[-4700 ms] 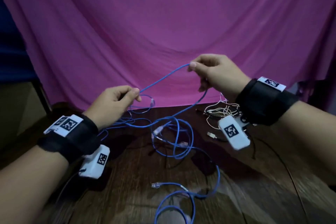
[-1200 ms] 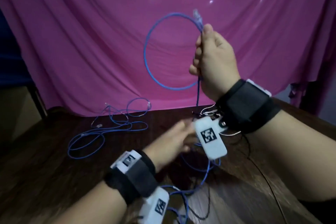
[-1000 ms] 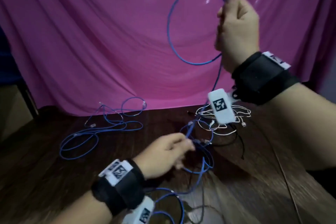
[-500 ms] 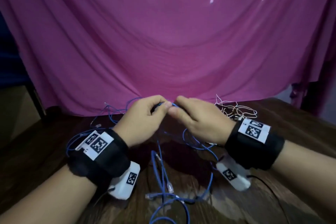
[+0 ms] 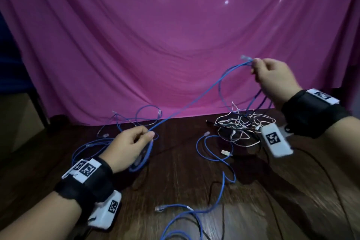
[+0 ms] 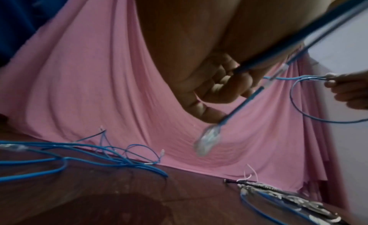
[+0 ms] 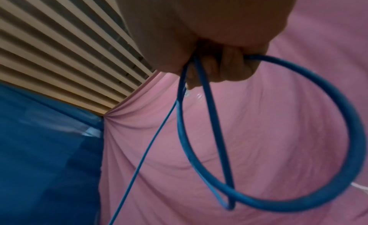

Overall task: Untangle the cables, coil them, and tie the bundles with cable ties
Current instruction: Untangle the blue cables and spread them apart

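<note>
Blue cable (image 5: 194, 101) now stretches taut across mid-frame between two hands that touched half a second ago: the right hand (image 5: 272, 80), upper right, grips its coiled loops, the left hand (image 5: 129, 148), lower left, pinches it. Two other heaps lie on the table (image 5: 175, 181): blue cables (image 5: 124, 122) left, white wires (image 5: 239, 124) right.

Bare counter (image 5: 175, 173) left open at the middle, flanked by blue cables (image 5: 124, 122) left, white cable tangle (image 5: 241, 126) right, crossed overhead by a taut blue cable (image 5: 194, 101)

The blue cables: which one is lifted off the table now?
The blue cable stretched between the left hand and the right hand; the other blue cables lie on the table.
</note>
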The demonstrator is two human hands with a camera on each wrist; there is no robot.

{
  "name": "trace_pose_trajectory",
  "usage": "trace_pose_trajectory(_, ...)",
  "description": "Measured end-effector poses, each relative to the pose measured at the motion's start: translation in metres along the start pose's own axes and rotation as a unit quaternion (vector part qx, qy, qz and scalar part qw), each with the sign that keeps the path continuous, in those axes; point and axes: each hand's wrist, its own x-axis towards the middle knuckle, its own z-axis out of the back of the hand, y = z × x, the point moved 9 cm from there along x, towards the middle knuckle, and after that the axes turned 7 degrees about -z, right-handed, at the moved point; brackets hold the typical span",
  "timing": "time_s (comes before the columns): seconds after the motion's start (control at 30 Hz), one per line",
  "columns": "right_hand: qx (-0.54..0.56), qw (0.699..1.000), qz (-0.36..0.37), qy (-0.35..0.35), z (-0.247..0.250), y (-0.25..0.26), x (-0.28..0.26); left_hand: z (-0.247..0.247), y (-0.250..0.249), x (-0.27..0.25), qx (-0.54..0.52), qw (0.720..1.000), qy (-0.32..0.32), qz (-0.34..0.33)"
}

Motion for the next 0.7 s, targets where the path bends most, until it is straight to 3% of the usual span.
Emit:
trace_pose_trajectory(0.1,-0.004,0.997,-0.033,-0.075,0.028,-0.019,0.012,0.004,0.021,-0.006,0.021,0.999,0.029,0.019)
trace_pose_trajectory(0.2,-0.052,0.993,-0.033,-0.103,0.033,-0.024,0.011,0.013,0.026,-0.005,0.068,0.997,0.017,0.023)
trace_pose_trajectory(0.33,-0.119,0.987,0.07,-0.083,-0.001,0.022,-0.03,0.002,-0.004,0.005,0.189,0.982,0.03,0.001)
trace_pose_trajectory(0.43,-0.172,0.957,0.225,0.057,-0.06,0.068,-0.088,-0.019,-0.048,0.014,0.235,0.968,0.049,-0.073)
trace_pose_trajectory(0.53,-0.213,0.885,0.321,0.262,-0.12,0.086,-0.15,-0.032,-0.084,0.022,0.19,0.971,0.052,-0.137)
trace_pose_trajectory(0.6,-0.188,0.867,0.293,0.358,-0.141,0.081,-0.167,-0.027,-0.091,0.024,0.163,0.976,0.041,-0.138)
trace_pose_trajectory(0.7,-0.087,0.874,0.201,0.434,-0.149,0.069,-0.167,-0.013,-0.092,0.023,0.149,0.979,-0.01,-0.141)
